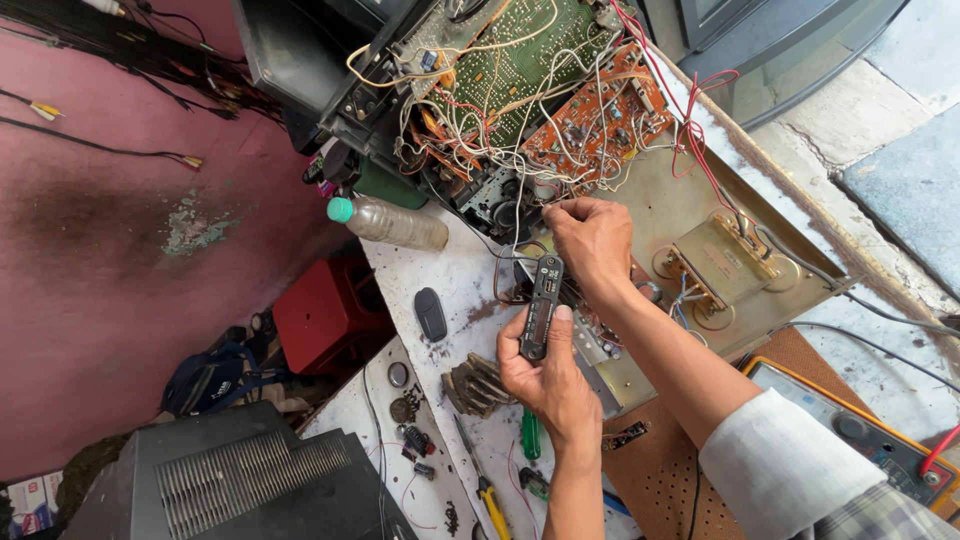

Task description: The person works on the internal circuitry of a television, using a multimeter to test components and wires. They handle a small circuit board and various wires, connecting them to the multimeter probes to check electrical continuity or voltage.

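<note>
The left hand is closed around the lower end of a slim black module with a small display strip, thumb pressed along its face, holding it upright just above the white worktop. The right hand sits just beyond it, fingers pinched together on thin wires that trail out of the opened chassis (what exactly sits between the fingertips is too small to tell). Green and orange circuit boards crowd the far side, wire loops spilling toward both hands, so there is little free room there. Nearer, the worktop carries a plastic bottle by its left edge, a small black fob, screwdrivers and loose parts. A yellow-cased multimeter lies well apart, at the right forearm.
</note>
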